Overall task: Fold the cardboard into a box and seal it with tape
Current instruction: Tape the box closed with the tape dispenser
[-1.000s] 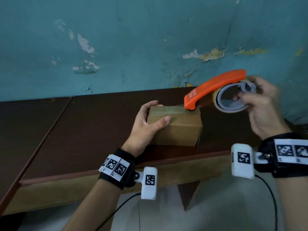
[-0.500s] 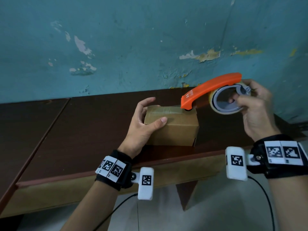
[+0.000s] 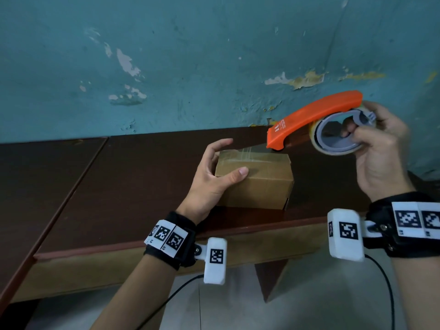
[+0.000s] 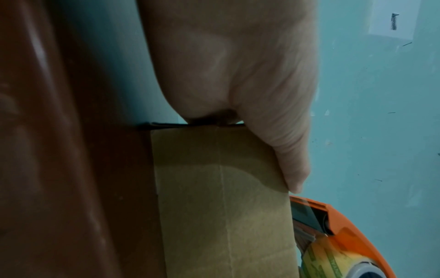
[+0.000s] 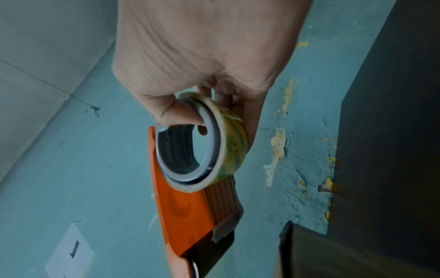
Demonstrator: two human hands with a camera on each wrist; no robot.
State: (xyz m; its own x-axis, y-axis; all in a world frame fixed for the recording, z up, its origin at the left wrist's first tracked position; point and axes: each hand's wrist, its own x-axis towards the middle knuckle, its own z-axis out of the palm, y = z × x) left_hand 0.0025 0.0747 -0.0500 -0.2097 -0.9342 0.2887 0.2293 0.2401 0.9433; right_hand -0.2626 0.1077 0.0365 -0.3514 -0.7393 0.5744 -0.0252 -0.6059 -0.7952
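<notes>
Cardboard box (image 3: 259,179) closed, standing on the dark wooden bench (image 3: 133,177), near its front edge and toward the right end. A strip of clear tape (image 3: 247,154) lies along the box top.

Left hand (image 3: 212,177): thumb laid flat against the near face of the box, fingers extended and slightly spread above the left end of the top. Whether those fingers touch the cardboard cannot be told. The grip is loose, not curled round the box.

Right hand (image 3: 378,148): fingers hooked through the grey core of the tape roll (image 3: 333,139), thumb outside, holding the orange tape dispenser (image 3: 312,115) raised. The dispenser's nose sits at the back right corner of the box top.

Behind the bench, a teal wall (image 3: 190,55) with flaking paint.
</notes>
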